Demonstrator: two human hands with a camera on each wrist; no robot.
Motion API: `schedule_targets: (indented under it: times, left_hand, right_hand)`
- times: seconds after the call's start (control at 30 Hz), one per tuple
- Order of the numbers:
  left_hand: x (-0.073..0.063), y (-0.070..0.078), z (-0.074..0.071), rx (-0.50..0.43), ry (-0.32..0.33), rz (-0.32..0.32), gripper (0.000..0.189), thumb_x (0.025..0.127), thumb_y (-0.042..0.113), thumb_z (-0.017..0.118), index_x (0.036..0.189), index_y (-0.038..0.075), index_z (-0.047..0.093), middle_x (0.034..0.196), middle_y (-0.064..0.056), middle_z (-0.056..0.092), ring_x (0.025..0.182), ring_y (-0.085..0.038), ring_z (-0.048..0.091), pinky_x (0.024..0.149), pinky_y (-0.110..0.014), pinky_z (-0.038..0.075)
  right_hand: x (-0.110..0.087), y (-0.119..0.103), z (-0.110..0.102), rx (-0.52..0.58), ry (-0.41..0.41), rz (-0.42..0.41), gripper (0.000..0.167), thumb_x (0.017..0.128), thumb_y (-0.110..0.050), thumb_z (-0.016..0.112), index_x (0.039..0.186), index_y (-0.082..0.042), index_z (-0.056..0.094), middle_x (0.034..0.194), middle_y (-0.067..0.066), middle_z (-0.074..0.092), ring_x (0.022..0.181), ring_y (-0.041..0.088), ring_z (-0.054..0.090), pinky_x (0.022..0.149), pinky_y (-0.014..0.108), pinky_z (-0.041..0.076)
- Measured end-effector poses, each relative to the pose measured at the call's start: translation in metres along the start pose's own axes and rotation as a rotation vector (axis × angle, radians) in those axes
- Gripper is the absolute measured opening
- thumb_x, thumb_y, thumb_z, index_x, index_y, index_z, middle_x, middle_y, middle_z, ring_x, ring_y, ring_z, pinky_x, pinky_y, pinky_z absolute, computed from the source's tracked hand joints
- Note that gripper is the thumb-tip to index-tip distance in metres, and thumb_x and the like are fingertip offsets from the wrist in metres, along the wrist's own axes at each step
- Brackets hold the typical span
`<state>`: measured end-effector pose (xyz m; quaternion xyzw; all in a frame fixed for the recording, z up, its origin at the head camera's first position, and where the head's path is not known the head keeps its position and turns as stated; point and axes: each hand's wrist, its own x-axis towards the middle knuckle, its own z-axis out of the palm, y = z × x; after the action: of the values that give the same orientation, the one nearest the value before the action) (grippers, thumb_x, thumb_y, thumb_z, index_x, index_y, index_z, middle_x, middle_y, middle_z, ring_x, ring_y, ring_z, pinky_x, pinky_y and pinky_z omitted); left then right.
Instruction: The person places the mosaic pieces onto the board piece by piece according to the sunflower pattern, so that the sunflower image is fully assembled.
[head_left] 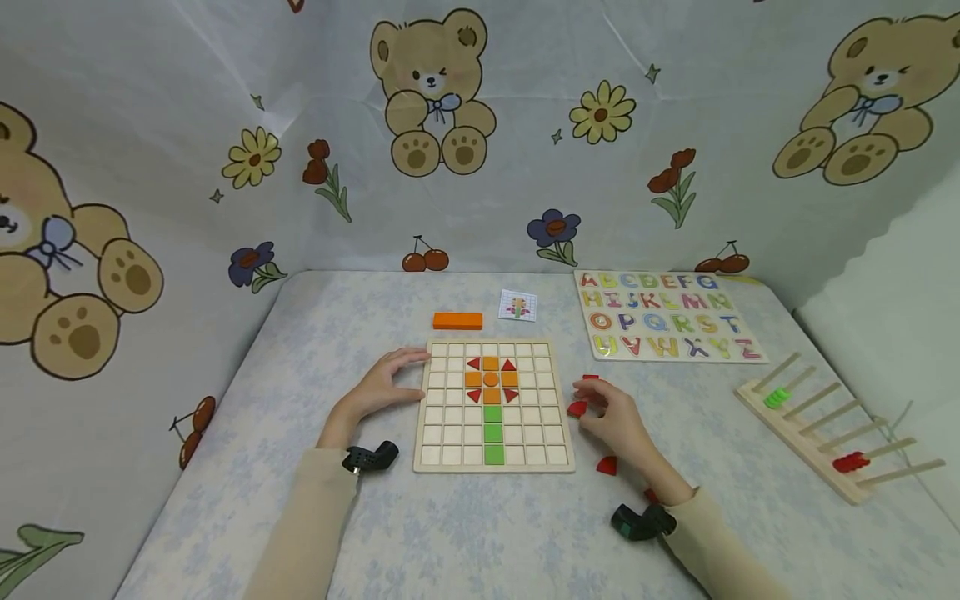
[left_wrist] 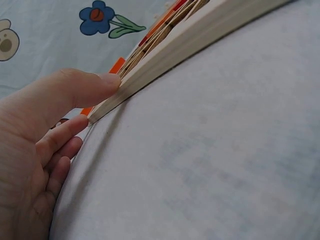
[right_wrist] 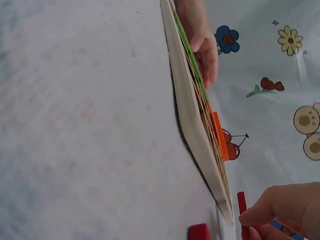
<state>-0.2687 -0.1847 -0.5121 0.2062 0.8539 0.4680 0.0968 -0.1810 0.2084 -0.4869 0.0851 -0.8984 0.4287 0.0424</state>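
A light wooden grid board (head_left: 450, 417) lies in the middle of the table. Orange squares round an orange disc (head_left: 491, 379), several red triangles (head_left: 510, 395) and a column of green squares (head_left: 492, 432) sit in its cells. My left hand (head_left: 378, 387) rests against the board's left edge, thumb and fingertips touching the rim with fingers nearly straight. Right of the board, my right hand (head_left: 618, 421) pinches a red quarter-circle piece (head_left: 577, 408) between thumb and index finger. Edge-on in the right wrist view, that red piece (right_wrist: 242, 201) is partly covered by the thumb.
More red pieces (head_left: 607, 466) lie around my right hand, one partly under the wrist. Behind the board are an orange bar (head_left: 457, 321) and a pattern card (head_left: 517, 306). An alphabet board (head_left: 667, 317) and a peg rack (head_left: 813, 437) with green and red pieces stand right.
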Motion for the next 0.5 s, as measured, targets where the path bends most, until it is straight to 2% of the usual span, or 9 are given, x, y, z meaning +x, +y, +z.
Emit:
schedule_targets:
  times: [0.1,0.2,0.37,0.5]
  left_hand:
    - [-0.001,0.002,-0.002,-0.006,0.004,0.006,0.066,0.076,0.027,0.08,0.137,0.02,0.053,0.148,-0.005,0.042,0.143,-0.031,0.027,0.116,-0.059,0.021]
    - [-0.001,0.003,-0.003,-0.013,0.009,0.008,0.066,0.076,0.025,0.08,0.137,0.019,0.053,0.148,-0.006,0.042,0.143,-0.032,0.026,0.115,-0.059,0.021]
    - [-0.001,0.001,-0.002,-0.01,0.005,0.001,0.065,0.077,0.025,0.08,0.136,0.02,0.053,0.149,-0.005,0.041,0.144,-0.031,0.026,0.116,-0.058,0.021]
    - [-0.001,0.002,-0.001,-0.021,-0.003,-0.001,0.065,0.077,0.025,0.08,0.136,0.019,0.053,0.149,-0.005,0.04,0.144,-0.031,0.025,0.116,-0.058,0.021]
  right_hand:
    - [0.005,-0.012,0.005,0.039,-0.026,-0.059,0.044,0.075,0.011,0.067,0.117,0.002,0.062,0.103,0.015,0.068,0.097,0.029,0.063,0.086,0.046,0.054]
    - [0.011,-0.025,0.016,0.079,-0.104,-0.111,0.041,0.076,0.011,0.067,0.116,0.002,0.062,0.105,0.015,0.068,0.096,0.028,0.062,0.086,0.045,0.054]
    - [0.02,-0.04,0.038,0.117,-0.258,-0.143,0.041,0.077,0.011,0.061,0.116,-0.002,0.064,0.108,0.011,0.068,0.097,0.023,0.06,0.088,0.039,0.053]
    - [0.023,-0.043,0.048,0.134,-0.295,-0.157,0.04,0.077,0.011,0.063,0.115,-0.002,0.065,0.107,0.01,0.069,0.097,0.023,0.061,0.087,0.035,0.053]
